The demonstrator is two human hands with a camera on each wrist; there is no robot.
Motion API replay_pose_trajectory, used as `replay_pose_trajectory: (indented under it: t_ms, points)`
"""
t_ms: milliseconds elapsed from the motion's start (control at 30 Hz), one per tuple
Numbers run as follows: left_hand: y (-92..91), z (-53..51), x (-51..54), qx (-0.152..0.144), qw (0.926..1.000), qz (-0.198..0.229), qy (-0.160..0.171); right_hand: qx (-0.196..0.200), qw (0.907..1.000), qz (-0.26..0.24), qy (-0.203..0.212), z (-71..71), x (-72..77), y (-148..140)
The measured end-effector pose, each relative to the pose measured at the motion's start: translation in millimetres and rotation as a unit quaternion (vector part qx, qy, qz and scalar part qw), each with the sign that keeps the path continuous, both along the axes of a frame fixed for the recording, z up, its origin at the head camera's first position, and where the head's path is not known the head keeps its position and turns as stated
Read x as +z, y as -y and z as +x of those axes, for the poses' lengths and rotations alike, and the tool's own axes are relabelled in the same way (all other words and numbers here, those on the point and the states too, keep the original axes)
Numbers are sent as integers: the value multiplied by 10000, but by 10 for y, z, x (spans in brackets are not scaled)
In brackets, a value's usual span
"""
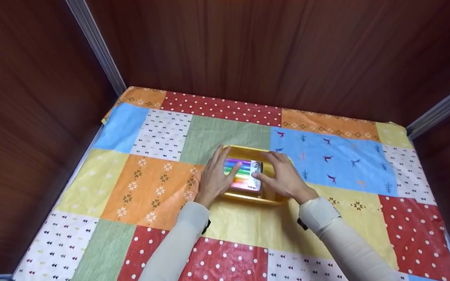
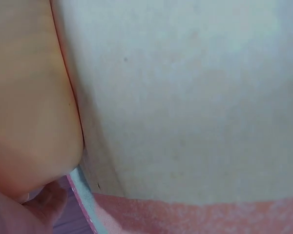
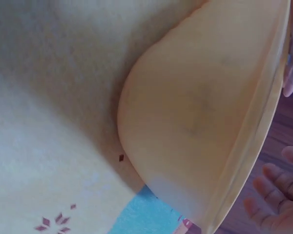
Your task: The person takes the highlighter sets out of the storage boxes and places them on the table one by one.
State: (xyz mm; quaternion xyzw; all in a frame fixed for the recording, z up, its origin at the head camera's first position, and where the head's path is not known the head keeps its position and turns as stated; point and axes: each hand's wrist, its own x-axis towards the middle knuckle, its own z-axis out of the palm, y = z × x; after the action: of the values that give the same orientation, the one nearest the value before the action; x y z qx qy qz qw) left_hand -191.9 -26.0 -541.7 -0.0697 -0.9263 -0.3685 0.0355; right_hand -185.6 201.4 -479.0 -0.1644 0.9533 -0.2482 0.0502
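A yellow plastic basket [image 1: 248, 199] stands on the patchwork cloth. Inside it lies a flat pack of rainbow-coloured pens [image 1: 245, 180], towards the basket's left end. My left hand [image 1: 215, 177] is over the left end, its fingers extended and its thumb above the pack. Over the right end, my right hand [image 1: 287, 177] has its fingers spread, with the thumb near the pack's right edge. The left wrist view has the basket's outer wall [image 2: 31, 97] large at the left. Relaxed fingers [image 3: 278, 187] show beyond the basket's rim in the right wrist view.
The patchwork cloth [image 1: 158, 187] covers the table in squares of several colours and prints. Dark wood-grain panels [image 1: 225, 50] rise behind it and at both sides, with metal strips [image 1: 98, 43] at the corners.
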Motion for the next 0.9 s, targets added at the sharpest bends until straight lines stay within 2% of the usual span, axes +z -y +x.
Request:
replay_pose_trajectory:
  t_ms: [200,367,633,900]
  points:
    - [-22,30,-27,20,9997,153,178,88,9991,189,361,25,-30,7]
    - [-35,46,-37,68,9993,274,226,259,9988,253,325,29,-55,10]
    - [-44,26,-11,74,9993,275,252,248,9961,532,655,-59,0,51]
    - [2,3,2,200,9986,466,176,668,9926,900,458,-176,67,158]
